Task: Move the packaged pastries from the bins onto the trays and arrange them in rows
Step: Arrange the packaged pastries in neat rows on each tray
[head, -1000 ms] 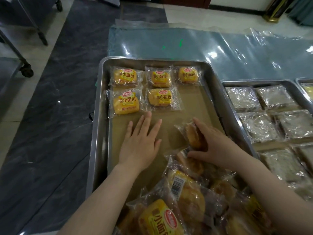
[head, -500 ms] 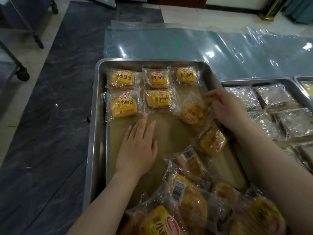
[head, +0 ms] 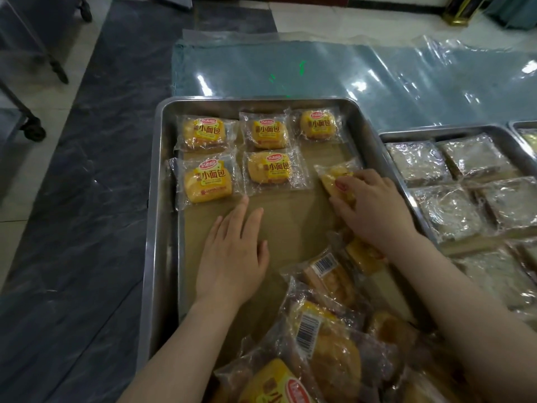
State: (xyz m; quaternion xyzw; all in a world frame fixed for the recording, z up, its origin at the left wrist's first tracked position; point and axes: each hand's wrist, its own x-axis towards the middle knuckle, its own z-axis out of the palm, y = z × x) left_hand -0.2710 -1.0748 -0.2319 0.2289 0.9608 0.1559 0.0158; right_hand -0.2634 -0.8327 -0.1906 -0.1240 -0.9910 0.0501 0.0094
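A steel tray (head: 158, 216) lined with brown paper holds yellow packaged pastries. Three lie in its far row (head: 266, 133) and two in the second row (head: 268, 171). My right hand (head: 373, 209) grips a packaged pastry (head: 334, 177) at the right end of the second row, flat on the paper and turned at an angle. My left hand (head: 234, 254) rests flat on the bare paper, fingers apart, holding nothing. A loose heap of packaged pastries (head: 322, 338) fills the tray's near right part, some with barcodes up.
A second steel tray (head: 436, 134) to the right holds several clear-wrapped pale pastries (head: 449, 212). Clear plastic sheet (head: 377, 80) covers the blue surface behind the trays. Dark floor lies left, with a cart wheel (head: 33, 130) at far left.
My right hand lifted a pastry from the heap and carried it to the right end of the second row, where it now presses it down. My left hand stayed flat on the paper.
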